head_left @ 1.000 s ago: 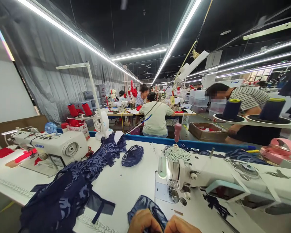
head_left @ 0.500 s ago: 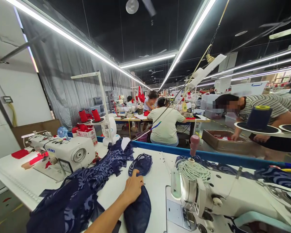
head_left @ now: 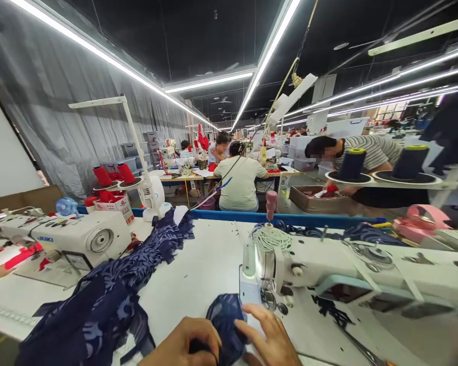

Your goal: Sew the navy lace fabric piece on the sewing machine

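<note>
A sheer navy fabric piece (head_left: 226, 325), cup-shaped with a darker pattern, is between my two hands at the front of the white table, just left of the sewing machine's needle area. My left hand (head_left: 191, 341) is closed, its fingers curled round the left edge of the piece. My right hand (head_left: 270, 335) has its fingertips on the right side, with the thumb low against the cloth and the forefinger stretched toward the machine. The near sewing machine (head_left: 309, 259) carries a coil of pale green cord (head_left: 272, 239). The lower part of the piece is out of frame.
A long heap of patterned navy cloth (head_left: 110, 290) lies to the left. Beyond it stands a second sewing machine (head_left: 87, 234). Scissors (head_left: 361, 345) and dark scraps (head_left: 332, 307) lie at the right. Navy thread cones (head_left: 351, 163) stand behind. A co-worker (head_left: 366, 150) bends over a carton.
The view has swung right. The navy pieces were farther out under one hand; now one piece is close to me and both hands are on it. The right hand has come into view.
</note>
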Demonstrator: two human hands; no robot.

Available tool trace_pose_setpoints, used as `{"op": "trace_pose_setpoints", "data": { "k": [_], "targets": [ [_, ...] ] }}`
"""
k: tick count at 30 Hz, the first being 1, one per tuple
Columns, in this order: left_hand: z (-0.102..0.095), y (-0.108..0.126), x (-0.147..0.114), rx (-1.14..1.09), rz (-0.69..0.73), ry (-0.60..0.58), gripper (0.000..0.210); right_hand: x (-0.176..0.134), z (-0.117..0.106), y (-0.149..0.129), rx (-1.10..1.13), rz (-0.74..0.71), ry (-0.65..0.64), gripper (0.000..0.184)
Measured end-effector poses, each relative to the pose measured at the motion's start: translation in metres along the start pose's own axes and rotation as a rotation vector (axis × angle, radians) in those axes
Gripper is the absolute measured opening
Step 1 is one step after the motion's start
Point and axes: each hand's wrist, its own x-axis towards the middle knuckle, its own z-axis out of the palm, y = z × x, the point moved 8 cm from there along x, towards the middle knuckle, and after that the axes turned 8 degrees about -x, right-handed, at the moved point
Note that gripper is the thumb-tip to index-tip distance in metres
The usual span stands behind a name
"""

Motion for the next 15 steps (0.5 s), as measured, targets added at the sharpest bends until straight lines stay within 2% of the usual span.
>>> {"op": "trace_pose_setpoints", "data": {
  "k": [1, 3, 5, 7, 9, 11, 15],
  "targets": [
    [-0.005, 0.003, -0.010, -0.044, -0.014, 0.009, 0.008, 0.001, -0.001, -0.002, 0.072, 0.019, -0.061, 0.022],
    [-0.027, 0.007, -0.023, -0.070, -0.031, 0.096, 0.022, 0.001, -0.001, 0.001, 0.304, 0.174, -0.191, 0.015],
    [-0.046, 0.007, -0.028, -0.016, -0.073, 0.170, 0.029, -0.004, 0.000, 0.005, 0.516, 0.386, -0.294, 0.023],
    [-0.050, 0.008, -0.026, 0.087, -0.094, 0.204, 0.025, -0.008, -0.002, 0.008, 0.611, 0.550, -0.318, 0.032],
    [-0.040, 0.015, -0.019, 0.194, -0.062, 0.219, 0.016, -0.007, -0.005, 0.008, 0.634, 0.594, -0.306, 0.039],
    [-0.022, 0.025, -0.010, 0.257, 0.000, 0.223, 0.010, -0.005, -0.004, 0.007, 0.650, 0.602, -0.290, 0.044],
    [0.006, 0.045, 0.008, 0.229, 0.078, 0.190, 0.010, -0.015, 0.010, 0.003, 0.643, 0.610, -0.355, 0.055]
  ]
}}
